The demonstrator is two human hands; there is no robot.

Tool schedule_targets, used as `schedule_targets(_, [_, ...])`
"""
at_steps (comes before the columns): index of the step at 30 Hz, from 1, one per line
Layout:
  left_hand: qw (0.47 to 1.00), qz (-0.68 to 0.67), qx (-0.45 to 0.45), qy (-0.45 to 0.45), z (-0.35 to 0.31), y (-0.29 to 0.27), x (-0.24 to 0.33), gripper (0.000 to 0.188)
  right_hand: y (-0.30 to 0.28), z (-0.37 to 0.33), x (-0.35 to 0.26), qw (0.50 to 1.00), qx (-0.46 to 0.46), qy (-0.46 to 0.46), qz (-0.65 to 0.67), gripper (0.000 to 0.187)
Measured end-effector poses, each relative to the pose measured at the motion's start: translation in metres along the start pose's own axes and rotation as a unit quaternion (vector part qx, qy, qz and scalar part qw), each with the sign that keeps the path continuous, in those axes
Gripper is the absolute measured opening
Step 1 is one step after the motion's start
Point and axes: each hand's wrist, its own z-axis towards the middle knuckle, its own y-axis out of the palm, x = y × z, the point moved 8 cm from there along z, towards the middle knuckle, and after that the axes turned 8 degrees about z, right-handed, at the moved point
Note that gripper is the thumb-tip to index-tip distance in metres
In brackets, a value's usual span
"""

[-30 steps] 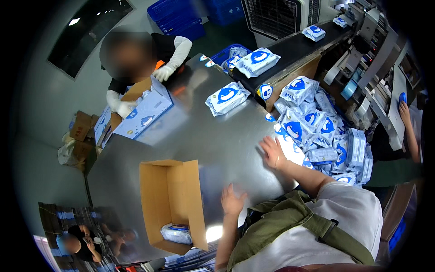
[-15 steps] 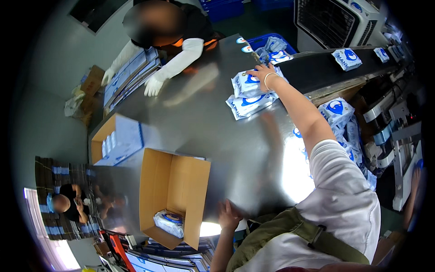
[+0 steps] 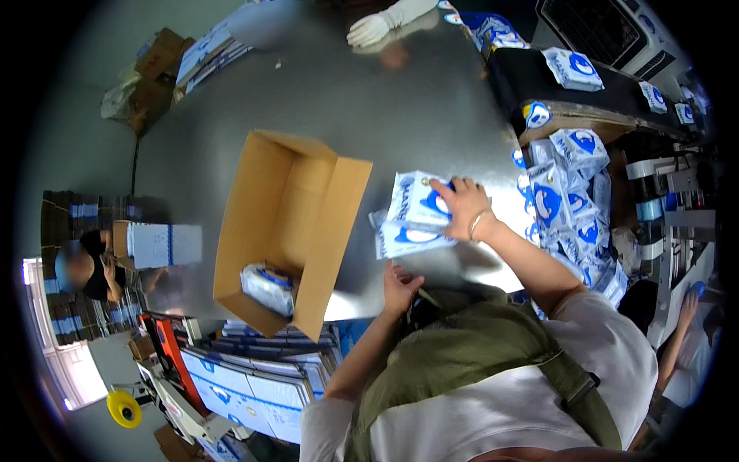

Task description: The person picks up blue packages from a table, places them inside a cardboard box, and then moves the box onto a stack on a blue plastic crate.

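Note:
My right hand point(image 3: 468, 209) lies over the upper of two white and blue soft packs of wipes, its fingers bent around that pack's right end. The upper pack point(image 3: 406, 202) rests partly on the lower pack point(image 3: 412, 240) on the metal table. My left hand point(image 3: 402, 291) is at the near table edge, just below the lower pack, with thumb and fingers apart and nothing in it. To the left of the packs stands an open brown cardboard box point(image 3: 319, 254). One pack of wipes point(image 3: 268, 291) lies in its near end.
Beyond the metal table point(image 3: 323, 100) a conveyor belt point(image 3: 512, 77) carries more packs. Loose packs point(image 3: 566, 200) are heaped at right. A filled carton point(image 3: 163, 245) stands at the left edge, near another person. A co-worker's gloved hand point(image 3: 369, 31) rests at the far side. Flattened cartons point(image 3: 246, 385) are stacked below.
My right hand has drawn the two packs from beside the conveyor toward me. My left hand is now close to them. The filled carton has moved away leftward, and the view has shifted.

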Motion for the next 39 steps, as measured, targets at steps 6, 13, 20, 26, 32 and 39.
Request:
schedule_targets(6, [0.987,-0.124,0.077,0.061,-0.025,-0.055,0.014,0.07,0.062,-0.04,-0.022,0.979,-0.099,0.03,0.175,0.096])
schedule_targets(13, [0.994,-0.068,0.073,0.046,0.051,-0.045,0.065,0.092,0.123,0.038,0.038,0.821,-0.166,0.088,0.538,0.078])
schedule_targets(20, [0.995,-0.055,0.066,0.049,0.054,-0.046,0.041,0.08,0.129,0.056,0.019,0.863,-0.06,0.103,0.492,0.07])
schedule_targets(26, [0.982,0.116,0.122,0.087,0.01,-0.059,0.085,0.077,0.153,0.041,0.004,0.863,-0.05,0.068,0.499,0.075])
schedule_targets(32, [0.87,0.397,0.29,-0.044,0.005,-0.058,0.123,0.112,0.108,0.004,0.031,0.904,-0.034,-0.024,0.425,0.071])
schedule_targets(39, [0.836,0.414,0.352,0.079,0.001,-0.047,0.136,0.105,-0.121,0.009,0.273,0.912,0.403,0.062,0.056,0.077])
